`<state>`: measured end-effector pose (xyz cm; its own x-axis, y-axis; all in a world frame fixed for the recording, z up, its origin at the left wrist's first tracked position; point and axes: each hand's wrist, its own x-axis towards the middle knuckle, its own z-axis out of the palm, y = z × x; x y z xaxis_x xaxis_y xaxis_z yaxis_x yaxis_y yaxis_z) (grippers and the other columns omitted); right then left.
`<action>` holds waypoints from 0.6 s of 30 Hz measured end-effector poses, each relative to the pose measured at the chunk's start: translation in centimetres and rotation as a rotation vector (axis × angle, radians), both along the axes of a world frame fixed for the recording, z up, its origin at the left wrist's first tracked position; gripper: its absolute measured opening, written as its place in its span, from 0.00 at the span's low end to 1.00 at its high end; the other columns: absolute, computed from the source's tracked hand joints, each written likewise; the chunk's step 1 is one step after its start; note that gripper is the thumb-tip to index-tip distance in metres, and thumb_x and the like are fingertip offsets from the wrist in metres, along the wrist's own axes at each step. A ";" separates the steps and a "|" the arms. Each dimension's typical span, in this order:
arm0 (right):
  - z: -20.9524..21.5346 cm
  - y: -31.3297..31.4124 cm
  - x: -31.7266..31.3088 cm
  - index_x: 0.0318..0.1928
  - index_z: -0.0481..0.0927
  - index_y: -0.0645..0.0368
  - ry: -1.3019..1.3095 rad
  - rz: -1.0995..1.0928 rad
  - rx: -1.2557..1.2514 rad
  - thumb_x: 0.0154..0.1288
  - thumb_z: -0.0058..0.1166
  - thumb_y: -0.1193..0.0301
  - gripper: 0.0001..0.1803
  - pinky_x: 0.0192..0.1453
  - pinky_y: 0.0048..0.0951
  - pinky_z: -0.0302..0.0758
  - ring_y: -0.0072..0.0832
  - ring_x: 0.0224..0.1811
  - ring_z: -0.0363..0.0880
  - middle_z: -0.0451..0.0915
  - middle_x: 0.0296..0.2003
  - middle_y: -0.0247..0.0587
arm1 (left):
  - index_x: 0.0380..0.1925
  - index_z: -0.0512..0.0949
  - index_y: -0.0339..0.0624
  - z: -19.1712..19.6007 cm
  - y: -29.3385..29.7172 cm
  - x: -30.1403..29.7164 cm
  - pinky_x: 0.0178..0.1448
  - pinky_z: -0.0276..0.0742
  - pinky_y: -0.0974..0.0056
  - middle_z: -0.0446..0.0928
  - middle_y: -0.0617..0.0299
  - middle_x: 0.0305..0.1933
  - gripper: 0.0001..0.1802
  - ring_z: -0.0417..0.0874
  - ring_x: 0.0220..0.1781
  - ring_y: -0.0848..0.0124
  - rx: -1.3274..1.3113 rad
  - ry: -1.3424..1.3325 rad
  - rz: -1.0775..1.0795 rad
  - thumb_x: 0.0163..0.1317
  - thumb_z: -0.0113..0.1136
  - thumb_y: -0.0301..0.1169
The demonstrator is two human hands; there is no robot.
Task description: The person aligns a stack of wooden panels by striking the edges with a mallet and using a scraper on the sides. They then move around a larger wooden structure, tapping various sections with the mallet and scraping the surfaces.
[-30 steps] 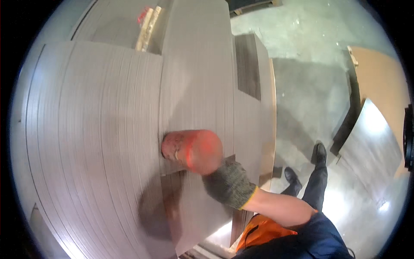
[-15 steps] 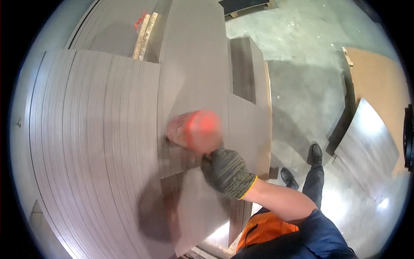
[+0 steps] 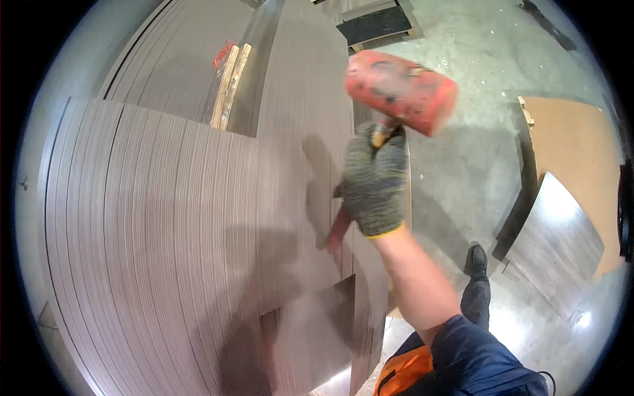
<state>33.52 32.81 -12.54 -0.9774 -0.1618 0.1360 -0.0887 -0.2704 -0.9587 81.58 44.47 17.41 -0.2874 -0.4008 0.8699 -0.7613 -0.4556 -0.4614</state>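
My right hand (image 3: 375, 181), in a grey knit glove with a yellow cuff, is shut on the handle of a mallet with a big red head (image 3: 399, 91). The mallet is raised high above the brown wood-grain floor planks (image 3: 165, 224), its head up over the narrow plank (image 3: 310, 112) that runs away from me. The red end of the handle sticks out below my fist. My left hand is not in view.
Two pale wooden strips (image 3: 228, 86) with a red tag lie on the planks at the back. Bare concrete floor (image 3: 475, 79) is to the right, with leaning boards (image 3: 568, 198) at the far right. My shoe (image 3: 475, 261) stands beside the plank edge.
The mallet head rested low on the planks a second ago. My right hand has since swung it up and to the right, well off the surface.
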 end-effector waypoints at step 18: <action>0.9 -2.1 -0.2 0.52 0.61 0.70 0.239 0.581 0.329 0.55 0.45 0.74 0.23 0.33 0.51 0.71 0.60 0.28 0.73 0.73 0.23 0.63 | 0.41 0.78 0.43 1.6 0.8 10.0 0.41 0.75 0.55 0.75 0.59 0.38 0.13 0.77 0.39 0.62 -0.023 -0.278 -0.008 0.67 0.44 0.34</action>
